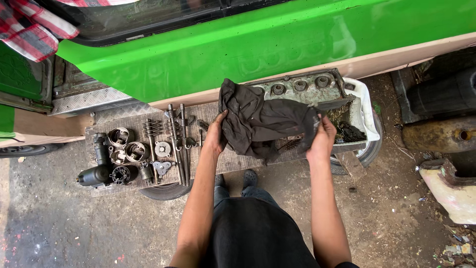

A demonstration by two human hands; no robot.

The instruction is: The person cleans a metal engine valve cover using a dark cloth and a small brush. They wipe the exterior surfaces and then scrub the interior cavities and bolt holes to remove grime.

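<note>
Both my hands hold up a dark, dirty rag [260,121] over a wooden board [129,121]. My left hand [216,135] grips its left edge and my right hand [322,139] grips its right edge. Behind the rag a grey metal engine head [302,88] rests in a white tub [366,111]. The rag hides part of the board and of the engine head.
Left on the board lie engine parts: pistons [120,136], a coil spring [152,128], long rods [174,144], a black cylinder [94,174]. The board rests on tyres [166,191]. A green vehicle body [248,44] stands behind. Scrap metal [441,134] lies at right.
</note>
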